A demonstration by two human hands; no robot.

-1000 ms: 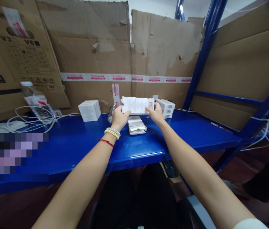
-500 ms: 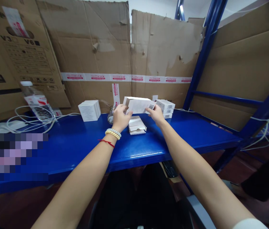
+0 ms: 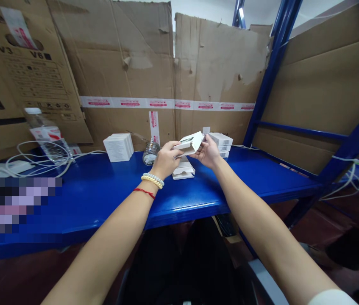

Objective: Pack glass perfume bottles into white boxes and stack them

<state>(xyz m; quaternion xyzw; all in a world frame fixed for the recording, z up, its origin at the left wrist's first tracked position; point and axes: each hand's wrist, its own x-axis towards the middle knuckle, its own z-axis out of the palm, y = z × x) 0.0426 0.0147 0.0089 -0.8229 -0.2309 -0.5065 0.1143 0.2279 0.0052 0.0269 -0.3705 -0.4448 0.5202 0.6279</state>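
Both hands hold one small white carton (image 3: 190,143) just above the blue shelf (image 3: 109,190). My left hand (image 3: 165,159) grips its left end with the fingers curled round it; bead bracelets and a red string circle that wrist. My right hand (image 3: 209,152) pinches the carton's right end, where a flap stands open and tilted up. Directly beneath the hands lies a short stack of white trays (image 3: 183,170).
A white box (image 3: 118,147) and a small glass jar (image 3: 150,152) stand left of the hands, a stack of white boxes (image 3: 220,143) to the right. A plastic water bottle (image 3: 48,136) and white cables (image 3: 26,161) lie at far left. Cardboard sheets (image 3: 141,72) wall the back; blue rack posts (image 3: 270,72) rise on the right.
The carton, held up flat with its printed face toward me, has been lowered, folded in and tilted between the hands. The hands have drawn closer together.
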